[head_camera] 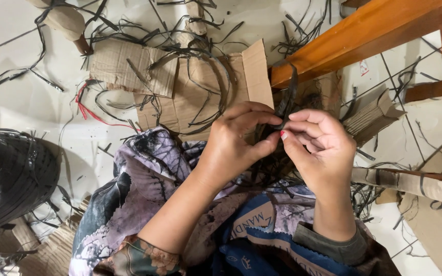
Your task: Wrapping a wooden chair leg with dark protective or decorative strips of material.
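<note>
Both hands at centre frame, fingertips meeting on one dark strip [288,99] rising toward the upper middle; left hand [234,145] pinching it between thumb and curled fingers; right hand [318,148] pinching likewise; flattened cardboard [216,87] just above; orange wooden beam [364,36] at upper right; black ribbed tyre [11,174] at left edge; red wire [85,107] on pale floor.
</note>
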